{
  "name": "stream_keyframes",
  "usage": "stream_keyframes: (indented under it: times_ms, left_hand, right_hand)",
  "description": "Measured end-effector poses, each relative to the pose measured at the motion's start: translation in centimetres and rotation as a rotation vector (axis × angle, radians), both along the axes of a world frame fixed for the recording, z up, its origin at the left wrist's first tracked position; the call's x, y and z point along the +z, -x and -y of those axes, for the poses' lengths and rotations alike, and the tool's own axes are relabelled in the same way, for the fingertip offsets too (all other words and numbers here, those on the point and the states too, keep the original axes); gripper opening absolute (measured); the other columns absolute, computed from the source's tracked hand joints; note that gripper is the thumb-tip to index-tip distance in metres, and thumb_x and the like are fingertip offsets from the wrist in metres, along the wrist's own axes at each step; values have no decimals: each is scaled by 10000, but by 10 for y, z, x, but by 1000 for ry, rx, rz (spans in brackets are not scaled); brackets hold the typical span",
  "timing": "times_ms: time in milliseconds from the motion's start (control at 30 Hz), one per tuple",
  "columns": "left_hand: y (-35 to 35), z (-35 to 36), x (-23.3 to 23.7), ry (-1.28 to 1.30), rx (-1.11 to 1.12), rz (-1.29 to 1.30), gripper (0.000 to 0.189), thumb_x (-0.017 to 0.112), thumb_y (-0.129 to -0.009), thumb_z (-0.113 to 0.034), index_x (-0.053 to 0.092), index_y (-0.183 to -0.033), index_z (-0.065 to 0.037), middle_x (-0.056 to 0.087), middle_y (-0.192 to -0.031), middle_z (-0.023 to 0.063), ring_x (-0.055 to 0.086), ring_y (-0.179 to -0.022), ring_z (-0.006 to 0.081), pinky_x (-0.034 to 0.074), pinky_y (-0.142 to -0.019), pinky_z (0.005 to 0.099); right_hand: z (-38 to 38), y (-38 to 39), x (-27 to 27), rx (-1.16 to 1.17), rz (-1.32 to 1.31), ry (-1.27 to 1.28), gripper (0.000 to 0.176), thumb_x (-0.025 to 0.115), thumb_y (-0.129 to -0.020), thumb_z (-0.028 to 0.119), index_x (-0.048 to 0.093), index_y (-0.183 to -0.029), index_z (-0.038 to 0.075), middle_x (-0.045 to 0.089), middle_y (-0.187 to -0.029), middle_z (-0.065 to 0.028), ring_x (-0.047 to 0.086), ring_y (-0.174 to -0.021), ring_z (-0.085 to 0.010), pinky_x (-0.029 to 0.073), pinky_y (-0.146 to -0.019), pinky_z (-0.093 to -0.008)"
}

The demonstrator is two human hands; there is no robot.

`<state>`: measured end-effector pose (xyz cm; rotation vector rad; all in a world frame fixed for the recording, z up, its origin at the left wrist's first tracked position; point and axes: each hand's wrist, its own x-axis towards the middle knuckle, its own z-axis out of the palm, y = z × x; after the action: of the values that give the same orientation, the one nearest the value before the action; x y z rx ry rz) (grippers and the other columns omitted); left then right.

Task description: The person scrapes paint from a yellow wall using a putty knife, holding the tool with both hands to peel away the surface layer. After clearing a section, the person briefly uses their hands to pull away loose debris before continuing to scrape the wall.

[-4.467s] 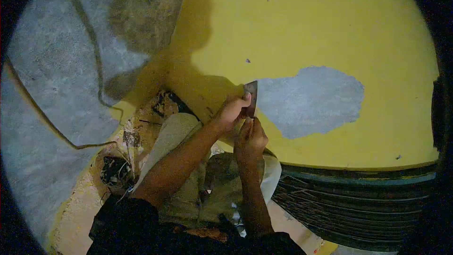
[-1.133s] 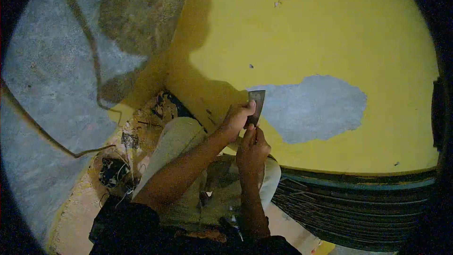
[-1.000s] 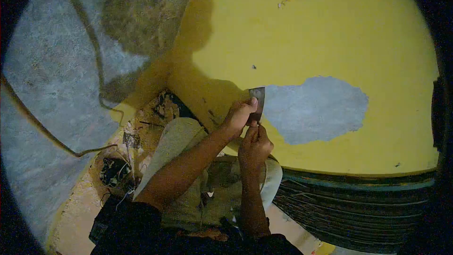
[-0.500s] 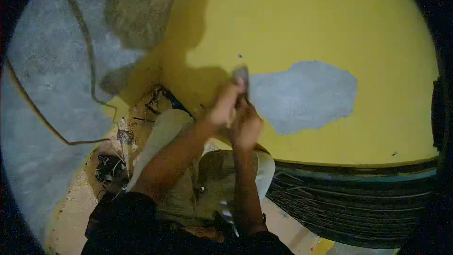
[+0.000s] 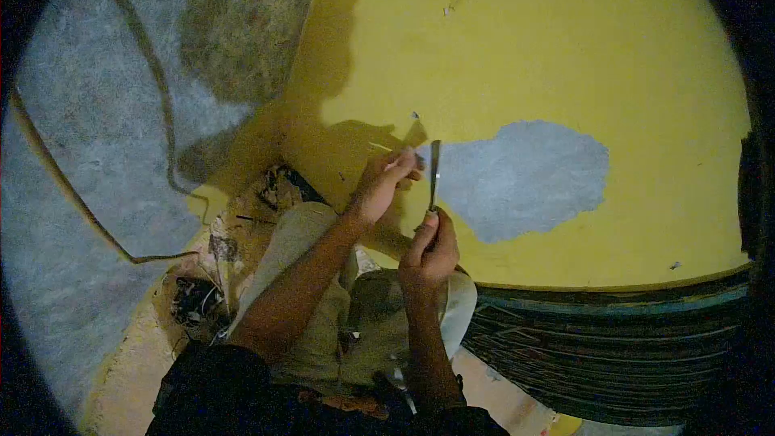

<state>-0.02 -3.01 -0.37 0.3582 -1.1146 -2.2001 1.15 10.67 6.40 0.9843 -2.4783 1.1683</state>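
My right hand point(image 5: 430, 254) is closed around the handle of a thin scraper-like tool point(image 5: 436, 173), whose dark blade points up. Just left of the blade, my left hand point(image 5: 383, 186) has its fingers curled together with the thumb; a small thing may be between them, too small to make out. Both hands are over the yellow surface point(image 5: 662, 56), beside an irregular grey patch point(image 5: 525, 178). The two hands are apart.
Dark ridged material point(image 5: 605, 347) lies below the yellow surface's edge at the lower right. A brown cable point(image 5: 73, 202) runs over the grey floor point(image 5: 73, 113) at left. Tangled dark items point(image 5: 194, 299) lie beside my knees.
My hands were together at the tool and have now separated. My right hand holds the tool lower, and its blade shows side-on. The surface sits slightly lower in view.
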Motion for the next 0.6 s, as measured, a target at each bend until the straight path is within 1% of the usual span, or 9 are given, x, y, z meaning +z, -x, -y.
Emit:
stream_keyframes:
  times_ms: [33,100,200,300,333,400,500,533,600]
  left_hand:
    - [-3,4,0,-6,1,-4,279,539,-937,-313,633,-927,-51,662,-844,41,625,-817,142,469,-693,323]
    - [-10,13,-1,605,327,383,293,516,-941,-301,606,-974,-25,652,-900,74,616,-846,180,476,-756,364]
    - [-13,14,-6,809,506,337,287,505,-945,-274,572,-1018,-5,634,-962,115,605,-857,237,475,-813,391]
    - [-27,14,4,597,245,29,233,520,-945,-217,556,-1044,-10,615,-994,132,595,-874,246,475,-818,370]
    - [-24,13,-1,609,242,34,233,520,-945,-217,556,-1044,-10,615,-994,132,595,-874,246,475,-818,370]
    - [-11,-1,-12,153,11,-170,220,562,-942,-218,550,-1005,-8,598,-934,100,576,-885,180,472,-797,322]
    - [-20,-34,29,199,78,0,293,558,-956,-295,548,-989,-4,580,-875,47,554,-852,123,462,-775,286]
    - [-28,-34,41,442,53,186,372,531,-966,-367,543,-996,3,570,-847,7,539,-823,109,458,-766,277]
    - [-18,-34,26,501,25,186,406,500,-972,-397,549,-1019,4,589,-858,16,552,-814,120,463,-764,287]
  right_hand:
    - [-5,2,4,-9,-24,1,296,460,-979,213,567,-1061,-51,567,-752,-152,540,-650,-266,452,-629,-361]
    - [-5,-1,7,-16,-42,7,288,466,-978,204,561,-1072,-51,558,-766,-143,535,-672,-249,448,-644,-353]
    - [0,-2,5,43,-147,31,261,494,-966,177,554,-1086,-48,550,-849,-166,547,-753,-274,448,-682,-362]
    - [1,2,-14,30,-254,76,232,540,-942,140,554,-1085,-43,538,-916,-180,544,-796,-305,448,-699,-377]
    - [1,2,-17,9,-277,117,228,560,-926,118,549,-1088,-42,536,-924,-186,541,-804,-323,448,-699,-385]
    - [-2,2,-23,-18,-295,168,231,579,-909,96,544,-1091,-41,535,-932,-191,539,-813,-340,448,-699,-394]
    - [-10,8,-37,-59,-175,100,254,609,-886,88,534,-1090,-43,529,-923,-196,540,-828,-348,451,-709,-399]
    - [-12,9,-43,-58,-180,103,258,615,-881,95,535,-1087,-38,527,-918,-193,538,-830,-352,451,-712,-402]
    - [-17,10,-47,-58,-179,120,262,622,-877,103,535,-1084,-33,525,-914,-191,537,-831,-356,451,-715,-405]
